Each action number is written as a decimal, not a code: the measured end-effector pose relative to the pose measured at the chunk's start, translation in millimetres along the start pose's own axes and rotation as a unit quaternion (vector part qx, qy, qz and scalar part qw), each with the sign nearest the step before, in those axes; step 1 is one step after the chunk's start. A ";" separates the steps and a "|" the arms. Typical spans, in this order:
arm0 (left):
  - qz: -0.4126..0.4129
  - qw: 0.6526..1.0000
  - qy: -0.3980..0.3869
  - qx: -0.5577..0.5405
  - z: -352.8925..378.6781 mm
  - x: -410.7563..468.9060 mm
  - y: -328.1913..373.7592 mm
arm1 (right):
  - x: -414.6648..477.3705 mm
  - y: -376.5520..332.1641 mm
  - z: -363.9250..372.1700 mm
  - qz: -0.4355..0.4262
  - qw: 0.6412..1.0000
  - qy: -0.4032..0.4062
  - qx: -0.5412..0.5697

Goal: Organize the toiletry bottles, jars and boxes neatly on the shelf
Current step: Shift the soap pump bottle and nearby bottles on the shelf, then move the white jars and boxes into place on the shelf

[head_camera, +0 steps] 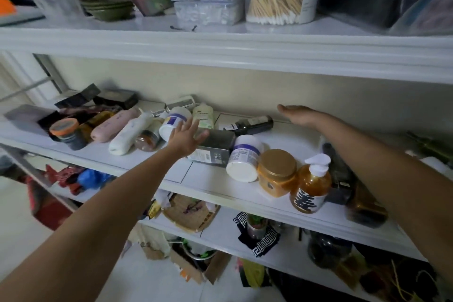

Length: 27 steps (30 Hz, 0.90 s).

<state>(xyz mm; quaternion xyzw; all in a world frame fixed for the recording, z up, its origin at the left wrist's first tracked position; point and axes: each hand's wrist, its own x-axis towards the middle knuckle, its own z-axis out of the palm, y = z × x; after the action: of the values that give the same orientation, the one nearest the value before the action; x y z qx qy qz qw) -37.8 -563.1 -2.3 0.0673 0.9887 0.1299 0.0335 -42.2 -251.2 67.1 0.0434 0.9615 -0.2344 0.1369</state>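
- Plainly, the left hand (187, 138) is the nearer one: fingers spread and straight, holding nothing, its fingertips at the white jar (174, 122).
- That jar lies on its side on the middle shelf (289, 140), just behind and left of the hand, with its long axis running front to back.
- I cannot tell whether the fingertips touch it.
- The right hand (300, 115) hovers flat and empty by the back wall, above a dark bottle (253, 125) and well apart from the jar.

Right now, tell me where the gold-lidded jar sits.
In the head view, the gold-lidded jar stands right of centre at the front of the middle shelf, between a tipped white tub and an amber pump bottle.
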 end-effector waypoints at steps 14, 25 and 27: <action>0.261 0.951 -0.150 0.065 10.1 69.5 6.0 | 52.9 -61.7 79.6 0.056 0.969 -0.184 -0.155; 0.288 0.919 -0.267 -0.038 29.5 97.6 42.8 | 19.4 -60.9 124.1 0.097 0.951 -0.092 -0.278; 0.274 0.920 -0.272 -0.071 28.4 101.2 49.7 | 8.5 -67.7 121.1 0.123 0.953 -0.101 -0.256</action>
<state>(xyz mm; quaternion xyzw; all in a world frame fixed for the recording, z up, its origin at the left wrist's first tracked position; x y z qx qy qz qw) -129.3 -494.0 -21.6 0.3658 0.8724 0.1810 0.2690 -31.0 -367.0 -8.8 0.1005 0.9576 0.0353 0.2675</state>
